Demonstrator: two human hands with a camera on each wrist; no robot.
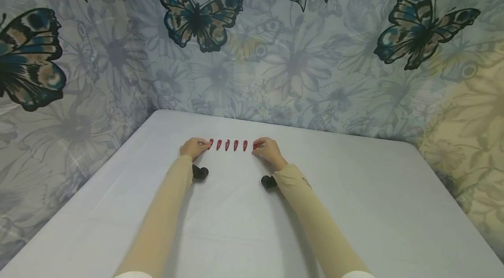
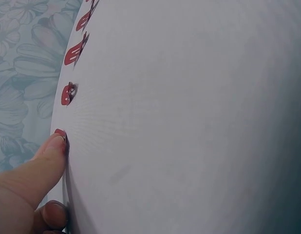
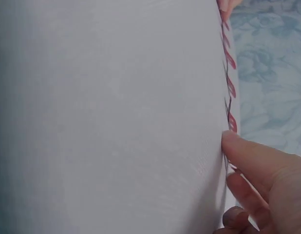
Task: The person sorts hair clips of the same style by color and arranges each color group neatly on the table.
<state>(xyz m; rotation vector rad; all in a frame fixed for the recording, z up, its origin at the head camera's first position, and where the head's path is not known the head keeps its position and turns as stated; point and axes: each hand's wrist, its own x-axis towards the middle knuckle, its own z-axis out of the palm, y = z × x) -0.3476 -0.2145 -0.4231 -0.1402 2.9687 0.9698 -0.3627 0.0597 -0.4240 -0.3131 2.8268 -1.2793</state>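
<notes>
Several red snap hair clips [image 1: 227,145] stand in a row across the white table, each lying lengthwise away from the person. At the row's left end, the left hand [image 1: 193,147] pinches the outermost hair clip [image 1: 211,142]; in the left wrist view its thumb [image 2: 54,146] covers most of that clip. The right hand [image 1: 268,150] is at the other end, thumb and fingers around the last hair clip [image 1: 254,146], which is largely hidden behind them. In the right wrist view, the neighbouring hair clip [image 3: 232,122] lies just beyond the right thumb [image 3: 233,141].
A white cloth covers the table [image 1: 236,225]. Behind it rises a wall [image 1: 295,72] with flowers and butterflies on it. Black wrist devices sit at the left cuff [image 1: 200,172] and the right cuff [image 1: 269,182].
</notes>
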